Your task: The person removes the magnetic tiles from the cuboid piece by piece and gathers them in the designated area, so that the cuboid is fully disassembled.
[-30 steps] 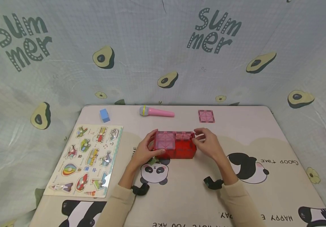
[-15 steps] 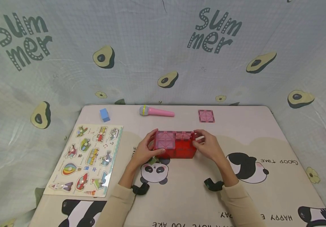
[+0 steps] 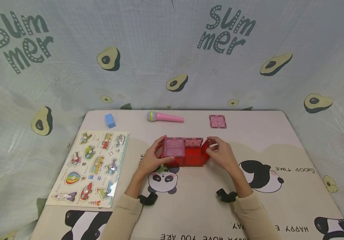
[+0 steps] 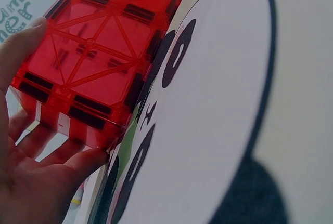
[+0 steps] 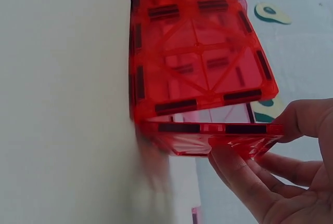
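A box of see-through red magnetic tiles [image 3: 194, 161] stands mid-table, a pinkish square tile [image 3: 174, 147] covering the left half of its top; the right half is uncovered. My left hand [image 3: 151, 160] grips the left end, thumb on the front tile [image 4: 88, 42] and the other fingers around the end. At the right end, my right hand [image 3: 222, 154] pinches a red end tile [image 3: 205, 149] between thumb and fingers. That tile leans outward, with a wedge-shaped gap between it and the front tile [image 5: 203, 52] in the right wrist view.
Behind the box lie a pink toy microphone [image 3: 167, 117], a loose pink square tile [image 3: 218, 121] and a blue block [image 3: 110, 121]. A picture puzzle board [image 3: 89, 170] lies on the left. A patterned curtain [image 3: 148, 50] hangs along the table's back edge.
The right end tile has tipped away from the box, opening a gap. My right hand has closed its fingers on that tile and shifted slightly right. My left hand stays in place.
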Available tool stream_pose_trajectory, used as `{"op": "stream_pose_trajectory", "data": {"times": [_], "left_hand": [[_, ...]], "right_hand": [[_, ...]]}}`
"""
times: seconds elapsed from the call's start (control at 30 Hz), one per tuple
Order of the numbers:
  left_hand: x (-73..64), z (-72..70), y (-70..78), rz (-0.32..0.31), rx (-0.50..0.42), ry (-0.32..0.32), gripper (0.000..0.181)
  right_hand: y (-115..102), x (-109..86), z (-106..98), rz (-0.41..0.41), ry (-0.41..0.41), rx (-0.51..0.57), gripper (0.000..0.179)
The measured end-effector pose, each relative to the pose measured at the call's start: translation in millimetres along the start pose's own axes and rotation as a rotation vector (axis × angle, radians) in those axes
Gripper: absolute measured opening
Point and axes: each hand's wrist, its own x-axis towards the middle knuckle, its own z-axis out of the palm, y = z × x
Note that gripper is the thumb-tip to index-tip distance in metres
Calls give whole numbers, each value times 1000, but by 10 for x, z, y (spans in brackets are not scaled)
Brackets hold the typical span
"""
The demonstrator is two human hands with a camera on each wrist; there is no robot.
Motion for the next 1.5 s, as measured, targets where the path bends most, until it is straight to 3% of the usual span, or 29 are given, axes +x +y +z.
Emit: {"op": "stream_pose_trajectory", "data": {"times": [0.57,0.8,1.0,1.3,1.5], "left_hand": [[-1,2,-2,5,13,1,90],[-2,6,1,5,3,-3,90],[1,10,-9,5,1,1,89],[12,8,-9,-6,11,5,89],[12,7,-27,-3,12,4,89]], "right_hand": [[89,-73,-76,43,-2,-37,50],[149,-118,-99,102,-14,-14,51],[206,-152,-111,96,1,-34,48],[219,-194,-136,102,-75,-104,67],[246,-204,-137,101,-96,-123,70]]}}
